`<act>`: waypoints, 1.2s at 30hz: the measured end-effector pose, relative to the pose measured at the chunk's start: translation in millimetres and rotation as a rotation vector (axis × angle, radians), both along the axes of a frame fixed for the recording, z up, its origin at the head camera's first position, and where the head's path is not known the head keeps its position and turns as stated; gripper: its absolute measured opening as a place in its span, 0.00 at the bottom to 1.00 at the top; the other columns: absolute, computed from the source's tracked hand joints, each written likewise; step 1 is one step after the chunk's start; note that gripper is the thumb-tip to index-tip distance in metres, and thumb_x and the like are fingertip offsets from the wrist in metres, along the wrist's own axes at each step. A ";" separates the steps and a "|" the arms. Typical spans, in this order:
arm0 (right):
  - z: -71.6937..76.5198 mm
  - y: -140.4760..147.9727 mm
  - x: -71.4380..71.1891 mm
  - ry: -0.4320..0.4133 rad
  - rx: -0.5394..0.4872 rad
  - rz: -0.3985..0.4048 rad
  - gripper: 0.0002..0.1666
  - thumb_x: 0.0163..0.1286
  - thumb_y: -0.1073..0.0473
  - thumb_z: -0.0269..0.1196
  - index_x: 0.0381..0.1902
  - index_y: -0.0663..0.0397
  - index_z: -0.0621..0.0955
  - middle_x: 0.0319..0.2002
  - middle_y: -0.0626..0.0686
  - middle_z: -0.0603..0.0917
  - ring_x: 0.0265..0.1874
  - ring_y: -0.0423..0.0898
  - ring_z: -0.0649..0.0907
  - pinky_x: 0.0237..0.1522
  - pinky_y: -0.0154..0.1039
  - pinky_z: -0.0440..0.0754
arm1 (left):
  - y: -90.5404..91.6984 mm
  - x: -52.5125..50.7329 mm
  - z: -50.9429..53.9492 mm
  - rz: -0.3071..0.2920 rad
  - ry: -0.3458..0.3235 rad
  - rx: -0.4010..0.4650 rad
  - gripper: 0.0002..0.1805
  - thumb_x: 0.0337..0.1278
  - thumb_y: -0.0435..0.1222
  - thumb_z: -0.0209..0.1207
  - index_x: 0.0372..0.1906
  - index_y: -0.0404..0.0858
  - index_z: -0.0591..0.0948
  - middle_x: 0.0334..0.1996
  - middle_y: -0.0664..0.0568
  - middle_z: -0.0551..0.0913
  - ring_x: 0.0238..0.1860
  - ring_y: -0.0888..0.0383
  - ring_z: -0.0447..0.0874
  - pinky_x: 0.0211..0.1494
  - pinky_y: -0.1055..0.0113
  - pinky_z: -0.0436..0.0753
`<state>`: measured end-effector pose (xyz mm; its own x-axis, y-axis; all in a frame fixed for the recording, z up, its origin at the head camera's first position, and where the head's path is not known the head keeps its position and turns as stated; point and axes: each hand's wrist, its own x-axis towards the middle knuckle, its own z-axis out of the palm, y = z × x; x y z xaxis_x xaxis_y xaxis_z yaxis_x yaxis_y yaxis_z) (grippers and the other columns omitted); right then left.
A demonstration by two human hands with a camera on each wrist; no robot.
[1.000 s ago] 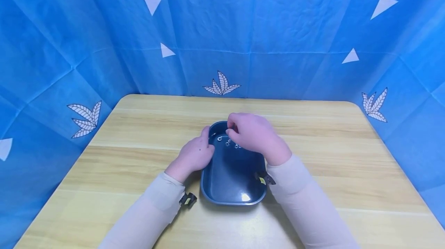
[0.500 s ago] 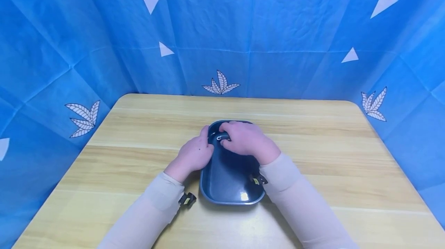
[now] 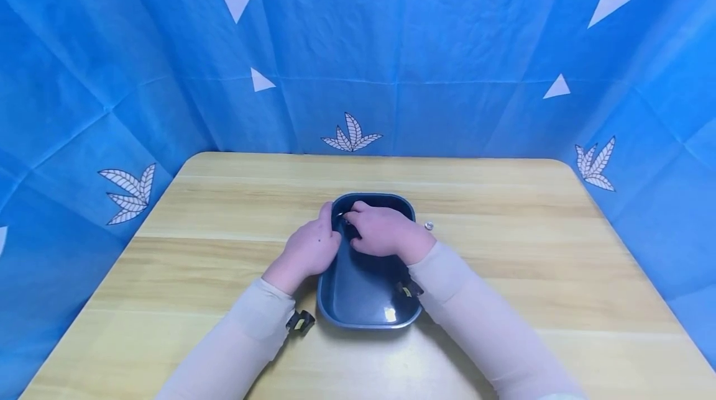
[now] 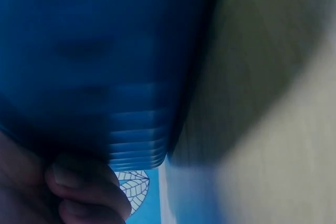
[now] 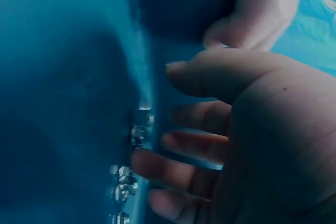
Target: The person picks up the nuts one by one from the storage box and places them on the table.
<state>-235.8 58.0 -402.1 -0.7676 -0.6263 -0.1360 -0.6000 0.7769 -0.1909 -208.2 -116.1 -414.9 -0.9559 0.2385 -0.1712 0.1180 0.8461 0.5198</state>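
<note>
The left hand (image 3: pixel 313 246) grips the left rim of a dark blue tray (image 3: pixel 370 326), its curled fingers (image 4: pixel 86 195) against the outer wall in the left wrist view. Over the tray's far part, the right hand (image 3: pixel 383 230) reaches inside with fingers spread and slightly bent. In the right wrist view, several small metal nuts (image 5: pixel 124 191) lie on the tray floor beside those fingertips (image 5: pixel 144 162), and nothing shows pinched between fingers and thumb. From the head view most of the nuts are hidden under the right hand.
One small metal piece (image 3: pixel 429 225) lies on the wooden table (image 3: pixel 531 251) just right of the tray. A blue patterned curtain (image 3: pixel 447 46) hangs behind the table and along both sides.
The right hand has moved left and lower into the tray, over the nuts. The small piece on the table has come into view. The left hand keeps its grip.
</note>
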 end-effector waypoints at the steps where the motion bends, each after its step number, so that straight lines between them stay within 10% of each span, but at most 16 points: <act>1: -0.8 -1.2 -0.4 0.012 0.007 0.006 0.30 0.71 0.50 0.62 0.67 0.56 0.77 0.45 0.49 0.75 0.39 0.44 0.78 0.45 0.39 0.79 | -0.4 0.1 0.4 0.000 0.006 -0.006 0.37 0.75 0.40 0.44 0.80 0.31 0.46 0.21 0.48 0.76 0.21 0.53 0.77 0.26 0.59 0.73; 36: -4.5 -8.9 -1.5 0.085 0.051 0.073 0.06 0.68 0.59 0.65 0.42 0.49 0.84 0.34 0.44 0.79 0.32 0.42 0.78 0.40 0.36 0.80 | -1.2 0.4 0.3 -0.006 0.015 -0.003 0.37 0.75 0.40 0.44 0.80 0.30 0.47 0.24 0.48 0.75 0.30 0.52 0.79 0.33 0.60 0.76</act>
<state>-237.3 49.1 -406.6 -0.7302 -0.6750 -0.1057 -0.6678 0.7378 -0.0983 -207.8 -117.3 -414.6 -0.9570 0.2440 -0.1572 0.1313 0.8469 0.5153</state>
